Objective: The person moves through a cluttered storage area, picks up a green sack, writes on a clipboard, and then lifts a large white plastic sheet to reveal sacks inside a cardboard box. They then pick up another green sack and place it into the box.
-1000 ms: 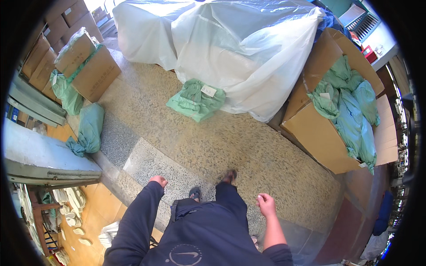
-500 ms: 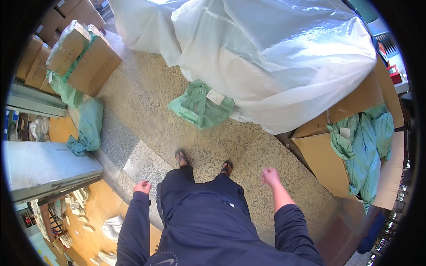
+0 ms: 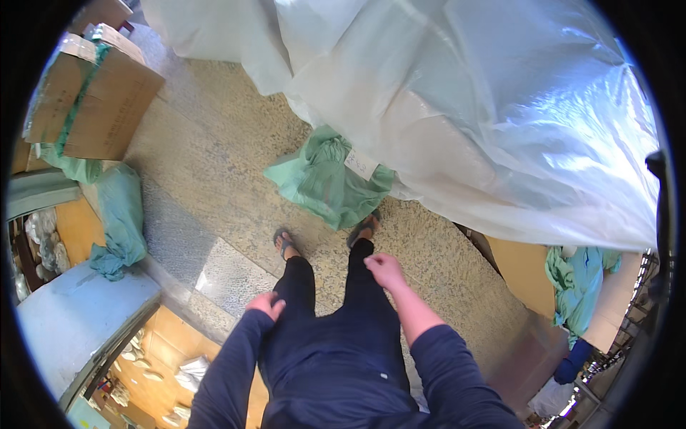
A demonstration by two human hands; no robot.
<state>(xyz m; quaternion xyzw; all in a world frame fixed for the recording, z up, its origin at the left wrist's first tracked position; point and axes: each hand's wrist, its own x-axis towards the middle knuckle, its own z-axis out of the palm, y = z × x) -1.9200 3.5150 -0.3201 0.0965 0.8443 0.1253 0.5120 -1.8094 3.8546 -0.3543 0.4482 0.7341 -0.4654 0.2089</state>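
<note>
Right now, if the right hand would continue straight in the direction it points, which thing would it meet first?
Probably the green bag on the floor. In the picture, the line from the right hand crosses near the right foot first, but the hand seems higher; depth is unclear.

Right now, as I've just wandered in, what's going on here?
A person in dark clothes stands just short of a green bag with a white tag. It lies on the floor beside a large white plastic sheet. Nothing shows in the left fingers or the right fingers, and neither touches that bag. Cardboard boxes stand at the left; more green bags are at the right.
</note>
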